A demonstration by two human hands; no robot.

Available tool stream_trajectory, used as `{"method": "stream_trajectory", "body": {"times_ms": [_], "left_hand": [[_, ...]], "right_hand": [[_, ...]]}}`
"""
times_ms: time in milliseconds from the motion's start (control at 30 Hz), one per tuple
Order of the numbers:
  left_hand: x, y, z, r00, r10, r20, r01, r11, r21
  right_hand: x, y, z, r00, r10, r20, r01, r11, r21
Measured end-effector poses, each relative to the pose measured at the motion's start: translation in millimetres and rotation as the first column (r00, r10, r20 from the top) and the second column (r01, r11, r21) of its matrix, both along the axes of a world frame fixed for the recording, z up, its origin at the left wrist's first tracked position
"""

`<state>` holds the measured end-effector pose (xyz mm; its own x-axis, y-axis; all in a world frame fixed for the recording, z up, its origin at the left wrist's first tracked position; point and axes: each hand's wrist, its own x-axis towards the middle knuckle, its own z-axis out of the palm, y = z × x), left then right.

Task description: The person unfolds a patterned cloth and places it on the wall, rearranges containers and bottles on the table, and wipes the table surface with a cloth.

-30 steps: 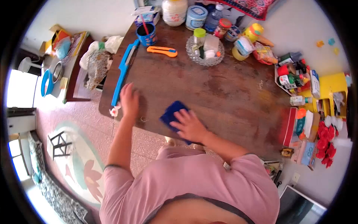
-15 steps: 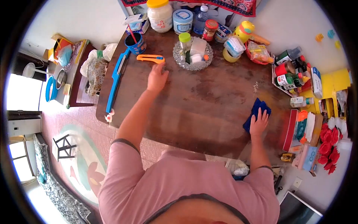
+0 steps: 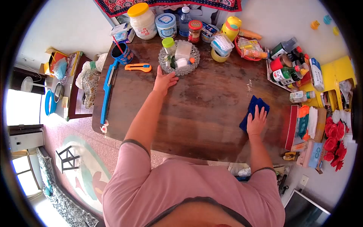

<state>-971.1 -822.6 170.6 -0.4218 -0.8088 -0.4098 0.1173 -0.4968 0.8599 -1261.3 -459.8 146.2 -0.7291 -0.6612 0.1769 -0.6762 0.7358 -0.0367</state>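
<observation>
My left hand (image 3: 165, 81) is on the wooden table (image 3: 204, 113) with its fingers apart, holding nothing. Its fingertips reach the near-left rim of a cut-glass bowl (image 3: 185, 70); whether they press on it I cannot tell. Inside the bowl are a green-lidded jar (image 3: 168, 46), a clear plastic box (image 3: 183, 50) and small items. An orange utility knife (image 3: 138, 67) lies left of that hand. On the right, my right hand (image 3: 257, 123) rests flat on a folded dark blue cloth (image 3: 247, 116), fingers spread. White crumbs (image 3: 249, 85) are scattered beyond the cloth.
A long blue tool (image 3: 107, 96) lies along the left edge beside a blue cup (image 3: 122, 54). Jars (image 3: 142, 26) and a water bottle (image 3: 184, 22) line the back. A red basket (image 3: 247, 53), condiment bottles (image 3: 283, 73) and boxes (image 3: 292, 126) crowd the right side.
My left hand has moved from beside the utility knife rightward to the glass bowl's rim. My right hand stays on the blue cloth. The camera view has shifted slightly.
</observation>
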Motion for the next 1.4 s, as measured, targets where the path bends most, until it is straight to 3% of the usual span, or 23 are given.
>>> {"method": "stream_trajectory", "body": {"times_ms": [333, 500, 567, 633, 700, 733, 767, 833, 967, 1033, 1200, 1233, 1300, 1400], "left_hand": [[-9, 4, -5, 0.998, 0.059, 0.023, -0.059, 0.998, -0.03], [-6, 33, -27, 0.986, 0.165, 0.038, -0.159, 0.978, -0.133], [2, 50, -36, 0.979, 0.189, 0.081, -0.171, 0.967, -0.19], [14, 63, -54, 0.895, 0.239, 0.376, 0.064, 0.765, -0.641], [22, 92, -29, 0.864, 0.257, 0.434, 0.109, 0.745, -0.658], [29, 100, -30, 0.747, 0.352, 0.563, 0.336, 0.531, -0.778], [35, 106, -33, 0.611, 0.48, 0.629, 0.567, 0.289, -0.771], [40, 110, -39, 0.618, 0.461, 0.637, 0.591, 0.261, -0.763], [29, 115, -31, 0.579, 0.469, 0.666, 0.594, 0.317, -0.74], [28, 115, -29, 0.527, 0.484, 0.699, 0.634, 0.324, -0.702], [28, 117, -31, 0.509, 0.521, 0.686, 0.632, 0.315, -0.708], [28, 117, -32, 0.513, 0.519, 0.684, 0.633, 0.309, -0.71], [27, 116, -32, 0.507, 0.534, 0.677, 0.631, 0.304, -0.713], [28, 117, -31, 0.53, 0.538, 0.655, 0.614, 0.289, -0.734]], "right_hand": [[-14, -6, 4, 0.999, 0.049, 0.011, -0.049, 0.999, 0.004], [-43, -12, -9, 0.99, 0.132, -0.057, -0.136, 0.989, -0.062], [-52, -16, -10, 0.994, 0.089, -0.057, -0.091, 0.995, -0.041], [-62, -21, -9, 0.995, 0.087, -0.039, -0.089, 0.995, -0.046], [-74, -27, -11, 0.996, 0.072, -0.048, -0.074, 0.997, -0.038], [-79, -28, -13, 0.995, 0.067, -0.07, -0.069, 0.997, -0.031], [-82, -29, -13, 0.995, 0.07, -0.068, -0.072, 0.997, -0.033], [-85, -31, -15, 0.993, 0.061, -0.102, -0.066, 0.996, -0.051], [-64, -36, -2, 0.996, 0.046, -0.073, -0.045, 0.999, 0.022], [-40, -37, -6, 0.993, 0.085, -0.08, -0.089, 0.995, -0.039], [76, -43, 19, 0.911, 0.408, 0.057, -0.406, 0.913, -0.047], [103, -41, 23, 0.865, 0.49, 0.107, -0.487, 0.872, -0.055], [159, -25, 24, 0.63, 0.748, 0.208, -0.723, 0.663, -0.195], [161, -21, 29, 0.505, 0.823, 0.261, -0.78, 0.565, -0.271]]}}
